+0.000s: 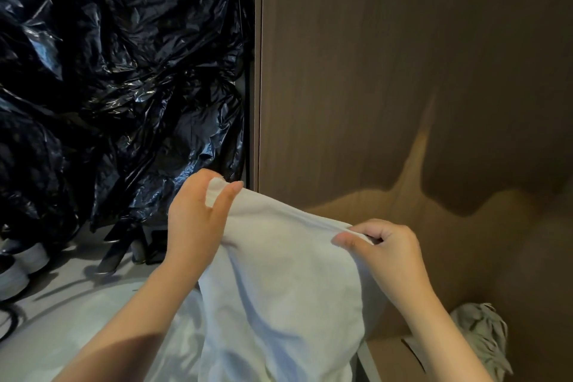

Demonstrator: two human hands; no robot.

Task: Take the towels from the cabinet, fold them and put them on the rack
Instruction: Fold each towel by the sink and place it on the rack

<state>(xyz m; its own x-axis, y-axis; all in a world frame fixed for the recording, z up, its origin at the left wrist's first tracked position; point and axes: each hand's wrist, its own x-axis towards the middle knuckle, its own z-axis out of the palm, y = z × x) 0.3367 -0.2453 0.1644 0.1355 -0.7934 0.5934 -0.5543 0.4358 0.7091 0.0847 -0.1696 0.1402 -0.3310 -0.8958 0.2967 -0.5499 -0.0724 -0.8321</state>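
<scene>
Left hand (198, 214) and right hand (384, 245) hold a white towel (279, 273) up by its top edge.
The left hand pinches a corner; the right hand, at its 4 o'clock, curls round the edge. The towel hangs toward 6 o'clock. Black plastic (117, 71) fills 10 o'clock, a wooden panel (403, 56) 2 o'clock.

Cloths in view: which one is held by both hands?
The white towel, pinched along its top edge by the left hand and right hand; the crumpled grey cloth at lower right lies untouched.
</scene>
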